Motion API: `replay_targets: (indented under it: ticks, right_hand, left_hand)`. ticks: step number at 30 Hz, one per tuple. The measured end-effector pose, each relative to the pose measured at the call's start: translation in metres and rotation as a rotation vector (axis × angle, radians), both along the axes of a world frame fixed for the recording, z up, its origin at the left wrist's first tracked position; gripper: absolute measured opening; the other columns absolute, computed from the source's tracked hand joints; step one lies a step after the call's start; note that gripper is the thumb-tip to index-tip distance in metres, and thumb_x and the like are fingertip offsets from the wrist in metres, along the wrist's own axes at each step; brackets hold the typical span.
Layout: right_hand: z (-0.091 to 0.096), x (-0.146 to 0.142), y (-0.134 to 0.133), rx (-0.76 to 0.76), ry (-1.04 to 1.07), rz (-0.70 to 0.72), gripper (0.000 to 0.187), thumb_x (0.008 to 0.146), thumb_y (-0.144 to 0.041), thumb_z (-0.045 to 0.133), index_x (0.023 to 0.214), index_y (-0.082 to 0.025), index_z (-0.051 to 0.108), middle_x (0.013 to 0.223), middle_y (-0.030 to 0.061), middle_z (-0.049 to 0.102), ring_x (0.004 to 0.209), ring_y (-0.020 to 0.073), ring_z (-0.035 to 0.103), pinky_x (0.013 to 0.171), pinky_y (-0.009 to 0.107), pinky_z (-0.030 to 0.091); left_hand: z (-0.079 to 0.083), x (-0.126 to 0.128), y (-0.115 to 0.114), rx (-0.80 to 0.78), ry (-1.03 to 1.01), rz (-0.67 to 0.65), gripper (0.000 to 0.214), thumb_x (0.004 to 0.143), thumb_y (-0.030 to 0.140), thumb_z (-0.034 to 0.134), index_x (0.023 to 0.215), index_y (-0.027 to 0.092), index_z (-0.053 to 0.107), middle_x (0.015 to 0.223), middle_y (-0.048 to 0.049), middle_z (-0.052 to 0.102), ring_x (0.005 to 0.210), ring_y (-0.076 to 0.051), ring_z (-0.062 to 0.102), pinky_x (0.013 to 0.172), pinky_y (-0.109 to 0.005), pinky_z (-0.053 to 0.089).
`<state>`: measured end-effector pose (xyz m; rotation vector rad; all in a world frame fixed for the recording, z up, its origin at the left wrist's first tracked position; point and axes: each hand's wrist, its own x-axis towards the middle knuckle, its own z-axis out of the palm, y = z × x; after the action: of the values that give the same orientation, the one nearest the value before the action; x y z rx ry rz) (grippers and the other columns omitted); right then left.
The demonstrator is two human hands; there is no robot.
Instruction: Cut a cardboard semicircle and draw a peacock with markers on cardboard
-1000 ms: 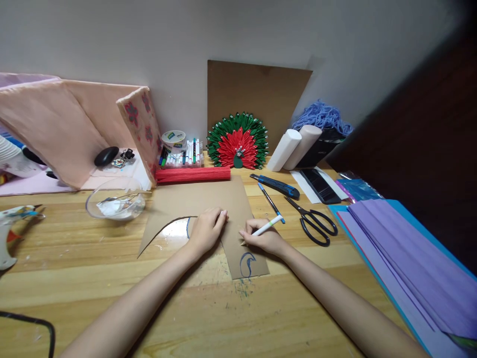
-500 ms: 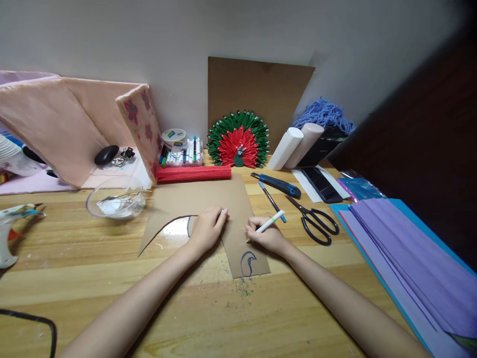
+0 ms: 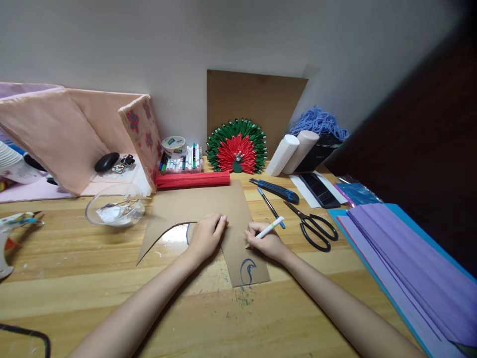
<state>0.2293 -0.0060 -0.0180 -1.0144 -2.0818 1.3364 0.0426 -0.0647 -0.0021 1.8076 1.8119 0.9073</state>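
R hand pinching 1 wht pen, L hand on 1 cardboard pc, grip unclear, 1 cutter

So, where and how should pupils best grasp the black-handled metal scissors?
Grip the scissors by their two open black loops, best from the near right. They lie with the loops toward that side and the pointed blades aimed away to the left, so this approach should avoid the tips.
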Motion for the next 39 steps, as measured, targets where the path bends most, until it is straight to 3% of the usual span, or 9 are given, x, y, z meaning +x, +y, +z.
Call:
replay_targets:
  ticks: [39]
  right_hand:
    - [0.0050, 0.0005, -0.0017, 0.002, -0.012, 0.004, 0.027, 0.074, -0.019, 0.051, 0.049, -0.019, 0.040, 0.045, -0.0032, 0.051, 0.044, 0.0095, 0.047, 0.046, 0.020, 0.033]
  left_hand:
    - [0.0042, 0.0017, -0.0006, -0.009, 0.004, 0.011, 0.038, 0.091, 0.039, 0.027, 0.079, 0.021, 0.058, 0.081, -0.0041, 0.064, 0.080, -0.018, 0.058, 0.070, -0.028, 0.041]
